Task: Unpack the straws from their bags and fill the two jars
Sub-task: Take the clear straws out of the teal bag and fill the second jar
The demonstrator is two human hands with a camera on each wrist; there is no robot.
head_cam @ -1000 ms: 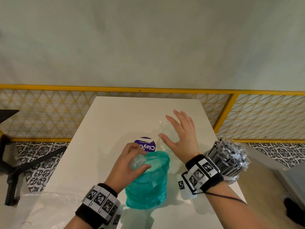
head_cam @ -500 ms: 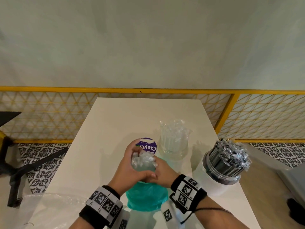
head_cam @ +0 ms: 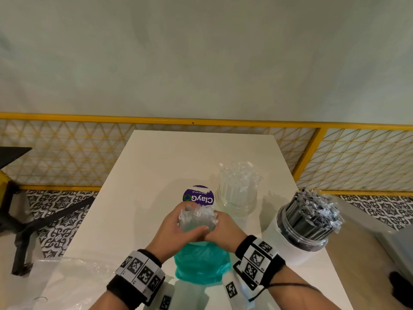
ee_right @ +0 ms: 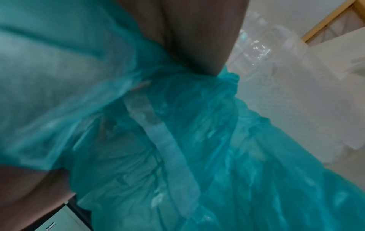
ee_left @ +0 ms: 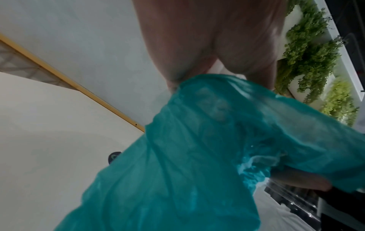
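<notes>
White bench [head_cam: 156, 175] runs up the middle of the head frame, far edge against a yellow mesh railing [head_cam: 67, 153] with a pale plain wall above. Patterned black-and-white floor tiles [head_cam: 55, 209] at left, and a black frame leg [head_cam: 26, 227] stands there. Crumpled clear plastic [head_cam: 73, 280] lies at the bench's lower-left corner.

Your left hand [head_cam: 176, 231] and right hand [head_cam: 225, 227] meet at frame centre. Both grips are wrapped round a bundle of clear wrapped straws [head_cam: 197, 218], fingers curled on it from either side. The bundle sticks up out of the teal bag [head_cam: 201, 262], which bunches below your hands.

Just behind your hands: a round purple lid [head_cam: 199, 195] flat on the bench. Right of it is a clear jar [head_cam: 238, 193] full of clear straws. Further right, near the bench edge, a white jar [head_cam: 299, 242] packed with black straws.

Wrist views add little on the grips: both are mostly filled with blurred teal film.
- Left wrist: your palm [ee_left: 213, 39] at the top, teal bag [ee_left: 187, 164] below, bench [ee_left: 49, 140] and railing at left. Also hanging green plants [ee_left: 312, 51] at upper right, which the head view doesn't catch.
- Right wrist: a clear straw [ee_right: 158, 129] visible through the bag [ee_right: 227, 156] film, and the clear jar [ee_right: 266, 46] blurred at upper right.
</notes>
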